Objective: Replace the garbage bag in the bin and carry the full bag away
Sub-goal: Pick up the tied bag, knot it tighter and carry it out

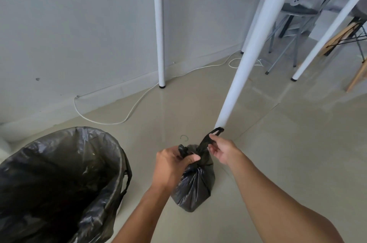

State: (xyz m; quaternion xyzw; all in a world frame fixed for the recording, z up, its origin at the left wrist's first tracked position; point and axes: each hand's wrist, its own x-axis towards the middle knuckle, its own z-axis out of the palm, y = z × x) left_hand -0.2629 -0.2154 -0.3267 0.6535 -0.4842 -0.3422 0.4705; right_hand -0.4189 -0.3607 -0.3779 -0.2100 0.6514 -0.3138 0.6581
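On my far left I see the bin (pixel 59 183), lined with a black bag whose edge folds over the rim, so the fresh liner looks to be in place already. Just beside it, standing on the tiled floor (pixel 278 153), is the full bag (pixel 193 185): small, thin black film, gathered tight at the neck. I judge it light and soft, the plastic slick and easy to tear if yanked, so the knotted neck or the handle loops are where I would take hold, not the belly.

My left hand (pixel 170 165) is closed around one tail of the bag at the neck, fingers curled and thumb pressed across it. To the right, my right hand (pixel 222 151) pinches the other handle loop (pixel 215 132) between thumb and fingertips, the remaining fingers loosely spread, drawing it up and away toward the white bench leg (pixel 258 48). The knot seems not yet finished.
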